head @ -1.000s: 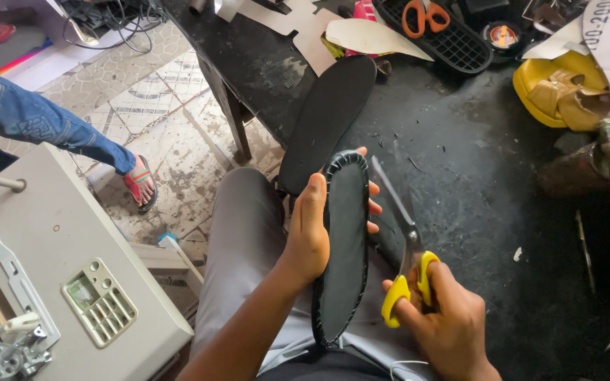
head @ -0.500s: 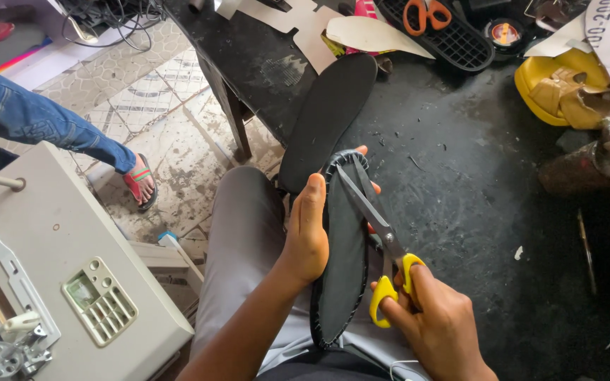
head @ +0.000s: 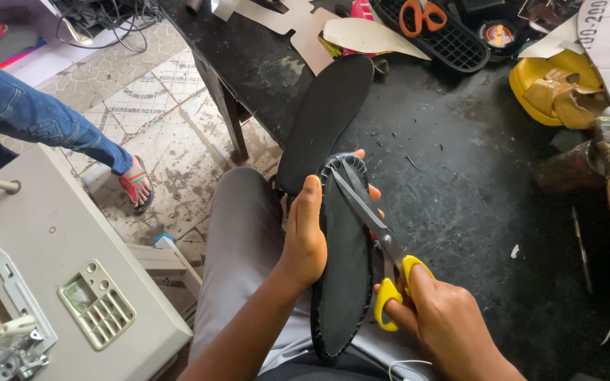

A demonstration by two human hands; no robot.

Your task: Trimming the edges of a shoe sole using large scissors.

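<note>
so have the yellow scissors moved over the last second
Yes. The yellow-handled scissors in the right hand swung left, their blades now lying across the black sole's toe end rather than beside it.

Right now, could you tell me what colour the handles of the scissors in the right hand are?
Yellow handles, clearest in the head view.
</note>
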